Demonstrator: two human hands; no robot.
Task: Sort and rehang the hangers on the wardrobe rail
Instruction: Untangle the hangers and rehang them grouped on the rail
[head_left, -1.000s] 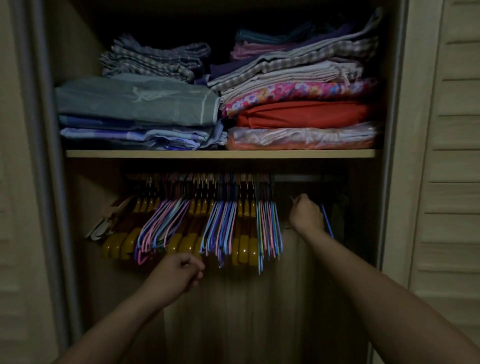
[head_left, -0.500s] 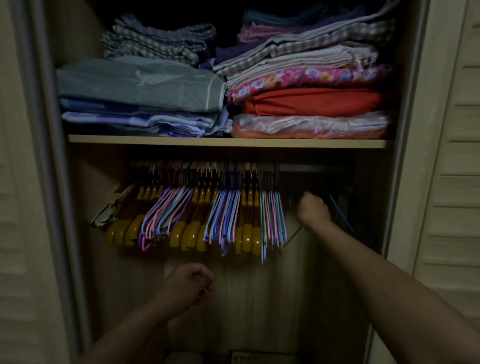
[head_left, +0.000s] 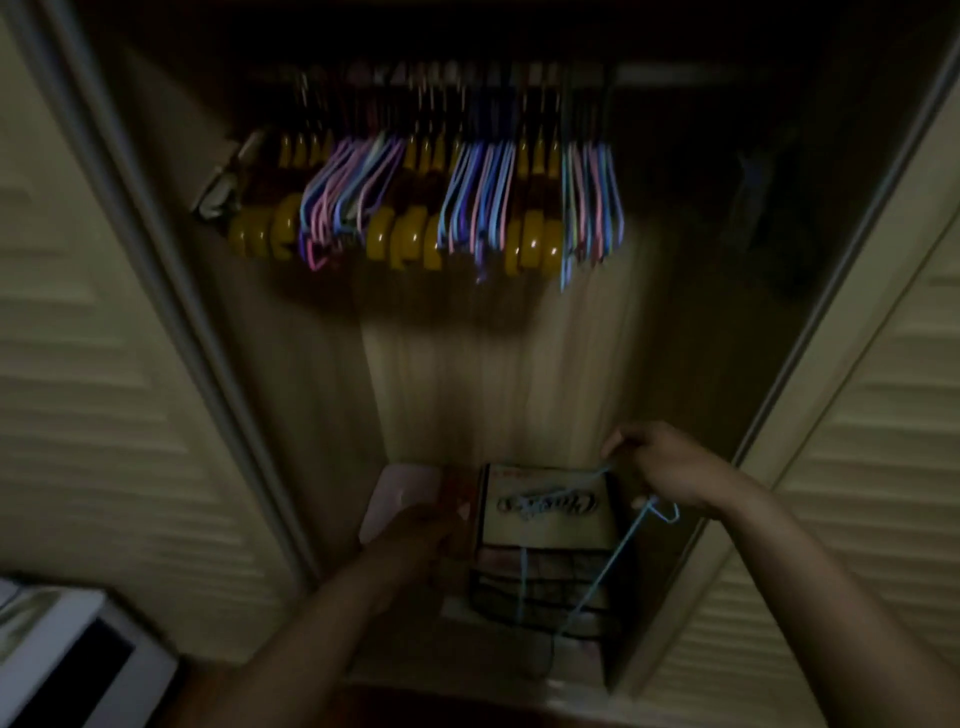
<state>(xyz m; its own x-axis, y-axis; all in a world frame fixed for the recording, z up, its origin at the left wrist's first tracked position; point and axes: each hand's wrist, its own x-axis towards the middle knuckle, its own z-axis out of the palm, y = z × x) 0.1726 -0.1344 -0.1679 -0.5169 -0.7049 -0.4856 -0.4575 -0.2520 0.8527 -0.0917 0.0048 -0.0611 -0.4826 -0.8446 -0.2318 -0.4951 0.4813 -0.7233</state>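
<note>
Right grip (head_left: 662, 465) pinches blue hanger (head_left: 613, 561) above box (head_left: 545, 512), lettering unreadable.

Top centre: hangers (head_left: 457, 202) bunched on rail (head_left: 675, 75) | bottom centre: box (head_left: 545, 506) on wardrobe floor, below hangers | right hand (head_left: 670, 470) with loose hanger (head_left: 597, 587) at box's right edge (blurred) | left hand (head_left: 421, 540) at box's left.

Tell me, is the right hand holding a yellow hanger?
No, the right hand grips a thin light blue hanger down low; the yellow hangers hang on the rail.
</note>
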